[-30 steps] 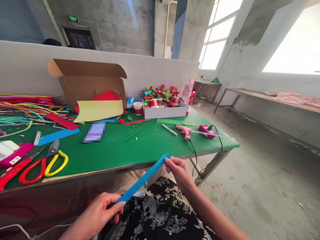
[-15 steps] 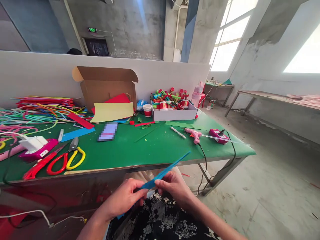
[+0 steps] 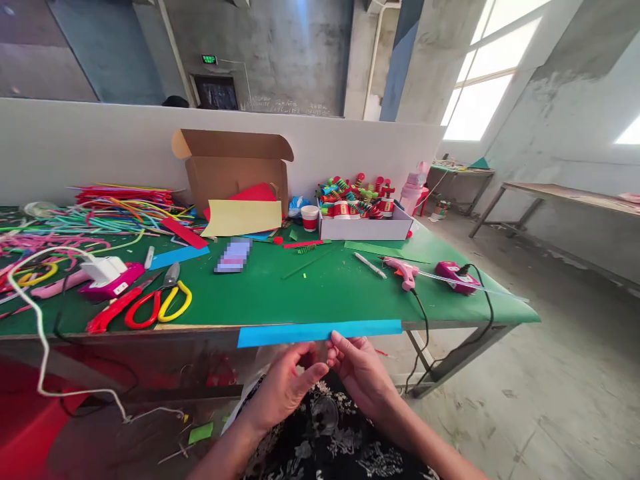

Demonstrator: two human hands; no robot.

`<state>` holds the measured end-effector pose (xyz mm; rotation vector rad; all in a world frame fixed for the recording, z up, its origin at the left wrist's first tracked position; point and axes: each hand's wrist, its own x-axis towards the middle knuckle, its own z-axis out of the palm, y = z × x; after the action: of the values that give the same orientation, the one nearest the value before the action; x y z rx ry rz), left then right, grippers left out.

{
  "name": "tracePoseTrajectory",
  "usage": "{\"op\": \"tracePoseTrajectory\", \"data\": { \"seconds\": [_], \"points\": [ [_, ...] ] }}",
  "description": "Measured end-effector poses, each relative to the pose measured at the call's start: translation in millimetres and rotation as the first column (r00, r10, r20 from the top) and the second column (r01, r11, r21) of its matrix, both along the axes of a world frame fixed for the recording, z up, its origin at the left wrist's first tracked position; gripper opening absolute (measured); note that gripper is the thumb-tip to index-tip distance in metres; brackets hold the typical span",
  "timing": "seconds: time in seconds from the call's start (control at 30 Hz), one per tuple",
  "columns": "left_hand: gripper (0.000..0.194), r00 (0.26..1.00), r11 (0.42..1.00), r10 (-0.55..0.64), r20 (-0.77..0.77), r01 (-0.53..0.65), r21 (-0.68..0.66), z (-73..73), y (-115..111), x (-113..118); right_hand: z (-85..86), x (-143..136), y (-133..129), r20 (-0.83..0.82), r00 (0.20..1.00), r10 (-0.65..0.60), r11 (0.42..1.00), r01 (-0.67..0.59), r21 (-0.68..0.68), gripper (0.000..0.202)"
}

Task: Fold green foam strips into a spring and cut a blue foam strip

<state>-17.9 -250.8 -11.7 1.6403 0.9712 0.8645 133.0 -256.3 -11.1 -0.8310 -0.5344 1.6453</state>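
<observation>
A long blue paper strip [image 3: 290, 335] stretches sideways just off the front edge of the green table [image 3: 250, 300]. My right hand [image 3: 363, 370] pinches its lower edge near the middle, thumb on top. Just below the strip, my left hand [image 3: 295, 383] is curled with thumb and fingers apart, holding nothing, its fingertips close to those of my right hand. Beyond the strip lie a green strip coiled like a spring [image 3: 307, 249], a red strip [image 3: 305, 245] and a white pen [image 3: 370, 265].
Pliers [image 3: 167, 287], a red-handled tool [image 3: 113, 310] and a phone [image 3: 233, 256] lie left of centre. Pipe cleaners [image 3: 120, 217] heap at far left. A pink glue gun [image 3: 404, 272] and power socket [image 3: 456, 277] sit right. A white box [image 3: 365, 230] holds colourful figures at the back.
The blue strip has turned from slanted and edge-on to flat and level. My left hand has let go of it and dropped just below. The view has shifted left.
</observation>
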Motion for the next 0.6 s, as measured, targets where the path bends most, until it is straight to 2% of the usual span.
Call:
{"op": "tracePoseTrajectory", "data": {
  "seconds": [0.1, 0.23, 0.43, 0.6],
  "points": [
    [0.057, 0.994, 0.995, 0.052, 0.095, -0.043, -0.088, -0.5, -0.2, 18.4, -3.7, -4.3, -4.9, 0.093, 0.993, 0.077, 0.995, -0.082, 0.058, 0.030],
    [0.059, 0.976, 0.982, 0.165, 0.144, -0.149, -0.113, -5.9, 0.5, 23.1, -4.5, 2.4, -4.8, 0.201, 0.980, 0.015, 0.999, -0.023, 0.042, 0.031],
    [0.057, 0.939, 0.957, 0.286, 0.189, -0.270, -0.105, -18.6, 3.8, 4.6, -1.9, 11.6, -3.1, 0.254, 0.960, -0.115, 0.993, 0.108, 0.043, 0.033],
    [0.054, 0.912, 0.927, 0.375, 0.166, -0.369, -0.069, -21.4, 3.9, -17.3, -3.8, 18.0, -1.6, 0.267, 0.954, -0.135, 0.991, 0.135, 0.017, 0.034]
  ]
}}
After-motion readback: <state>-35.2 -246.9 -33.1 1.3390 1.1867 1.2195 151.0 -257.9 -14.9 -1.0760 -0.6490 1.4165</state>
